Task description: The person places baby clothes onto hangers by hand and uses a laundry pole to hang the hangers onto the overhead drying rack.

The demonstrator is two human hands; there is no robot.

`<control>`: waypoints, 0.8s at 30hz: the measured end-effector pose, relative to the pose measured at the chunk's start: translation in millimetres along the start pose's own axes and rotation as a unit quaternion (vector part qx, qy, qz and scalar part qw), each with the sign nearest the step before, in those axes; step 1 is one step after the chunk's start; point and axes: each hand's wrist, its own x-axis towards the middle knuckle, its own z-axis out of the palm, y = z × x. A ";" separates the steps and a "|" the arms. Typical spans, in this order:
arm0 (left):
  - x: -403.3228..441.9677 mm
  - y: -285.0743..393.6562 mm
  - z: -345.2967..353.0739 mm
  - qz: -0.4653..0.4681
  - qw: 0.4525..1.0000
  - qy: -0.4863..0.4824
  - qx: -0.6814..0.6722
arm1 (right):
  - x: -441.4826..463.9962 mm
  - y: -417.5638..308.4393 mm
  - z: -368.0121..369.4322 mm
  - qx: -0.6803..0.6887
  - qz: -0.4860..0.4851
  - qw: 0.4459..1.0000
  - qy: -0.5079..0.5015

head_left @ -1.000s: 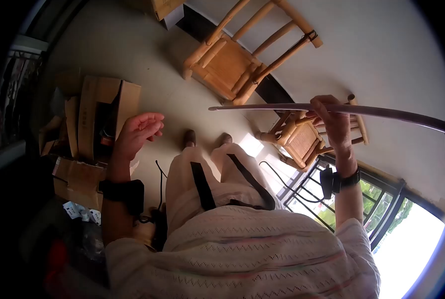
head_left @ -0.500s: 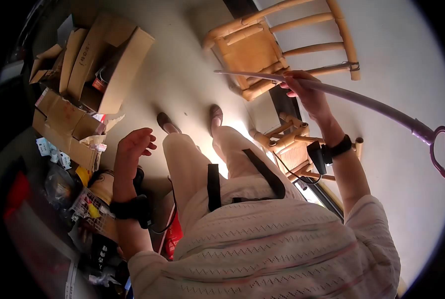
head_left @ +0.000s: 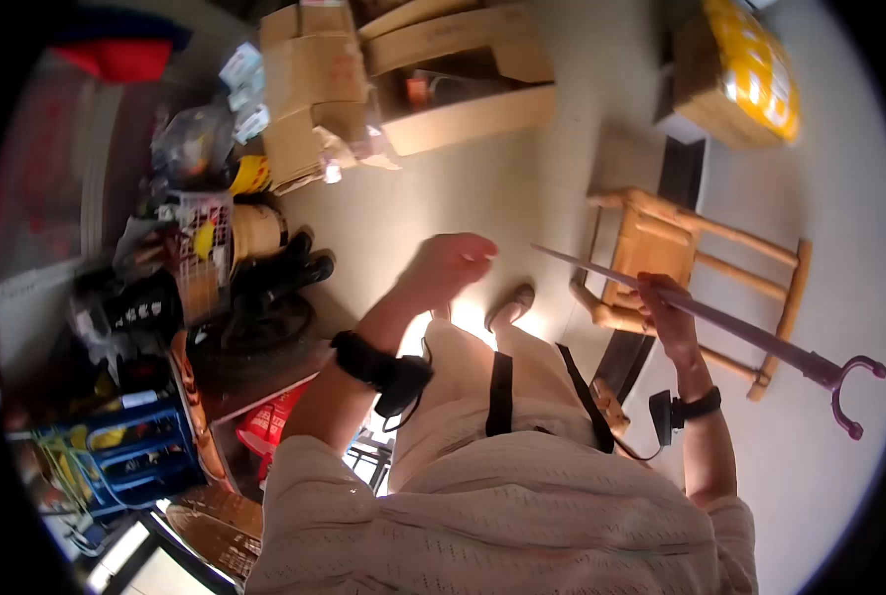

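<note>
In the head view my right hand [head_left: 669,315] is closed around a long purple clothes pole [head_left: 750,342]. Its thin end points left over the floor, and its U-shaped fork spreads out at the far right. My left hand [head_left: 453,266] is held out in front of my legs with nothing in it, fingers loosely bent and slightly blurred. Behind the pole and my right hand stands a bamboo chair [head_left: 651,233]. Each wrist wears a black strap with a small device.
Open cardboard boxes [head_left: 314,79] lie ahead on the floor. A yellow-wrapped package [head_left: 760,74] sits at the upper right by the white wall. To my left are a wire basket [head_left: 203,268], black shoes [head_left: 294,278], a red bag [head_left: 269,426] and a blue crate [head_left: 135,456].
My view has turned left, bringing the left-hand clutter and yellow package into sight. My left hand has moved inward across my front. The purple pole stays in my right hand.
</note>
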 end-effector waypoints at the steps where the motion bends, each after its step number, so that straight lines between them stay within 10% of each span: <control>1: -0.9 13.1 5.9 0.040 0.997 0.013 0.059 | 9.8 1.9 14.1 -0.005 -0.038 0.999 -0.036; 7: -28.9 63.3 -7.0 0.266 0.949 0.023 0.168 | 19.6 -69.3 138.7 -0.123 -0.257 0.930 -0.233; 13: -70.2 39.2 -113.0 0.277 0.901 0.196 0.269 | 18.0 -148.4 285.2 -0.080 -0.385 0.874 -0.286; 17: -130.3 30.9 -231.4 0.259 0.840 0.402 0.257 | 3.4 -216.2 349.4 -0.119 -0.225 0.901 -0.352; 23: -261.3 36.9 -400.6 0.187 0.798 0.565 0.097 | -85.0 -381.6 344.7 -0.144 -0.489 0.726 -0.462; 24: -284.6 38.5 -423.3 0.224 0.766 0.592 0.113 | -107.8 -392.7 331.0 -0.034 -0.337 0.791 -0.509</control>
